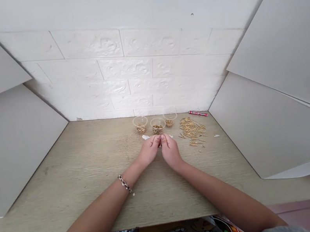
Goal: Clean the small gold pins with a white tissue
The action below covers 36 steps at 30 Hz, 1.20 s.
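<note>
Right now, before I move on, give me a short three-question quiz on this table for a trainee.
1. How many clear plastic cups stand beyond the left hand and right hand?
2. True or false: the bracelet is on the left wrist.
3. Which lies nearer the wall, the loose pile of gold tube beads or the red marker?

Key: 1. Three. 2. True. 3. The red marker.
</note>
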Each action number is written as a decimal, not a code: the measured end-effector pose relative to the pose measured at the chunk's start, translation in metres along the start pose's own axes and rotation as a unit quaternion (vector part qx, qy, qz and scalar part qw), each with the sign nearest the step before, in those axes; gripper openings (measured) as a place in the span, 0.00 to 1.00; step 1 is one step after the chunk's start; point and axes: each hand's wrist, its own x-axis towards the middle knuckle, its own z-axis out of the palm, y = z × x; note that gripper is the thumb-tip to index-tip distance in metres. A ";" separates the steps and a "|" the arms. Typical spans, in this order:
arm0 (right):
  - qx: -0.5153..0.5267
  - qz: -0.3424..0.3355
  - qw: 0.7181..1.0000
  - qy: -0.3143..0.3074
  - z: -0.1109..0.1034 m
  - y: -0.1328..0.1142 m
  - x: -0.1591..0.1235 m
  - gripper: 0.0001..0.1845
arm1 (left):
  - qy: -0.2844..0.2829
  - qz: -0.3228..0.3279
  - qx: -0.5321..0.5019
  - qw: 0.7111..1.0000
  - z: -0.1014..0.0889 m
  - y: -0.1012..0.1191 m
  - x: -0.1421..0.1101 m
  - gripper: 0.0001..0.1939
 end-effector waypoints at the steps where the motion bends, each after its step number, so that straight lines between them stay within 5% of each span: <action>1: 0.013 0.005 1.000 -0.001 0.001 0.001 0.000 0.16 | 0.000 -0.001 -0.009 1.000 0.000 -0.002 0.001 0.18; 16: 0.137 0.060 0.988 -0.033 0.005 0.007 0.004 0.19 | 0.021 -0.034 -0.136 0.990 0.002 0.005 0.000 0.21; 28: 0.116 0.053 0.991 -0.026 0.002 0.004 0.005 0.19 | 0.072 -0.037 -0.154 0.985 -0.001 -0.008 0.003 0.25; 32: 0.019 -0.055 0.998 0.039 -0.008 -0.003 0.006 0.11 | 0.091 -0.045 -0.054 0.993 -0.005 -0.006 0.001 0.26; 36: -0.128 -0.204 0.971 0.004 -0.019 -0.007 0.009 0.08 | 0.089 -0.026 0.067 0.993 -0.008 0.002 -0.003 0.25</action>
